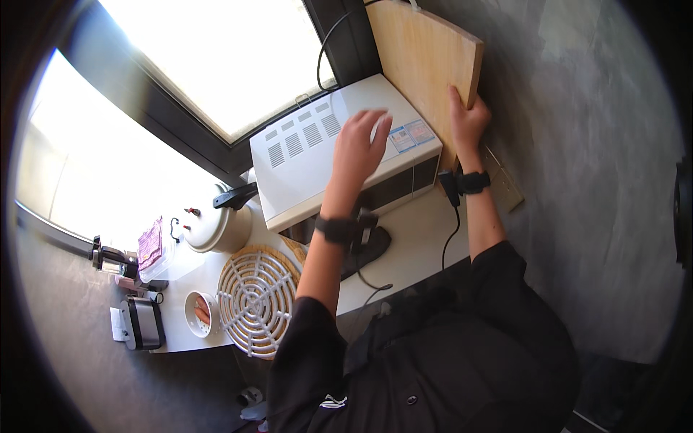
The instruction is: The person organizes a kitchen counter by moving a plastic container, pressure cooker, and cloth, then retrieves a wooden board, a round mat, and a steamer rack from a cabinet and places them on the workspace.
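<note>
My right hand [470, 122] grips the edge of a thick wooden cutting board [419, 62], with the thumb on its face. The board stands on edge between a white microwave oven [308, 157] and the grey wall. Over the top of the oven is my left hand [360, 143]; it holds nothing, its fingers slightly bent and the thumb apart. Whether it touches the oven I cannot tell. Vent slots and printed labels [410, 136] mark the oven's top. Each wrist wears a black band.
Left of the oven stand a pressure cooker [216, 224] with a black handle, a round white rack [254, 306] and a white bowl [201, 314] holding sausages. A black plug [449, 187] and its cord hang near my right wrist. A toaster [143, 323] sits at the counter's far end.
</note>
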Available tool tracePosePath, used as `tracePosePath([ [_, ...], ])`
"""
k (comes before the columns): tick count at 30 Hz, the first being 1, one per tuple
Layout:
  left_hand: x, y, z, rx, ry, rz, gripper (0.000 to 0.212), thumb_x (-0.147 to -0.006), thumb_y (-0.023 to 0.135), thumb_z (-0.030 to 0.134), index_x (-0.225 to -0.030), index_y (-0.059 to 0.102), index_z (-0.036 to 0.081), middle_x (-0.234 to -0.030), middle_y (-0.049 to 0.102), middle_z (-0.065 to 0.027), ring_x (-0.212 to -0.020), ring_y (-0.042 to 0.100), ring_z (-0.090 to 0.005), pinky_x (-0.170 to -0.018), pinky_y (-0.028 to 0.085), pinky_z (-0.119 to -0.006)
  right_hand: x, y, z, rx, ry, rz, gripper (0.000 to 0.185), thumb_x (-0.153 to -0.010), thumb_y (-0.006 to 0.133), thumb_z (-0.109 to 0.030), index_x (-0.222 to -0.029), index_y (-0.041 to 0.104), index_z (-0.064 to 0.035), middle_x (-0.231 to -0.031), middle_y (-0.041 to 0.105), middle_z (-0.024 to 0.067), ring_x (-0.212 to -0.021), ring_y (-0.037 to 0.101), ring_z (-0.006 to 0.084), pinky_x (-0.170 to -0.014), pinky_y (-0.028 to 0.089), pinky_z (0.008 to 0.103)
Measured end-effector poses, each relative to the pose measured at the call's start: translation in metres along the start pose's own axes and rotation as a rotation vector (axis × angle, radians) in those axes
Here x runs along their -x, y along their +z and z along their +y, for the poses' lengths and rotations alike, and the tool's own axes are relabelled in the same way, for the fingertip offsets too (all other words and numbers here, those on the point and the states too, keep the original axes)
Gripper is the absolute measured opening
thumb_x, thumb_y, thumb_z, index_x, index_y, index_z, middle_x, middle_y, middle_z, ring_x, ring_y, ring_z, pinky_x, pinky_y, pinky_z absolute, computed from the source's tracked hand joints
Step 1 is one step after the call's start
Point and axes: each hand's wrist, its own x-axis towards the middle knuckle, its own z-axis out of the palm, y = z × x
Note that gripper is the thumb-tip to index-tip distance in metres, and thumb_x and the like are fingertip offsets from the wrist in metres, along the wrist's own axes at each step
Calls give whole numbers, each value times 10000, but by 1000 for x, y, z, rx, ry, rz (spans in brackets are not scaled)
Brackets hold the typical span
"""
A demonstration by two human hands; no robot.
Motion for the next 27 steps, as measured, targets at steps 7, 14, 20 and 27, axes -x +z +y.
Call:
tracePosePath([
  [7,-128,29,-28,483,-541,2,711,-771,498,496,-1257,295,18,-1155,443,-149,-966,489,-264,-722,448,-345,-5,-25,-10,48,15,35,215,-692,663,-194,-696,586,7,-611,565,160,-556,577,257,-516,432,307],
  [14,-197,28,-14,522,-579,18,544,-804,481,418,-1175,420,25,-1150,434,-99,-915,502,-237,-670,472,-315,-9,-50,-21,66,31,13,204,-691,667,-166,-738,586,15,-624,577,146,-547,573,238,-518,433,292],
  [20,-203,30,-40,676,-565,-40,560,-803,500,392,-1223,348,54,-1242,349,-102,-957,482,-278,-741,443,-367,11,-82,-42,119,47,62,205,-684,677,-127,-787,591,29,-653,592,135,-559,574,191,-531,434,268],
  [27,-201,51,-50,1386,-447,-31,512,-853,422,346,-1269,177,176,-1261,294,-119,-1094,368,-316,-896,335,-459,26,-126,-80,96,109,73,196,-707,663,-105,-804,588,47,-731,623,92,-636,572,128,-590,438,244],
])
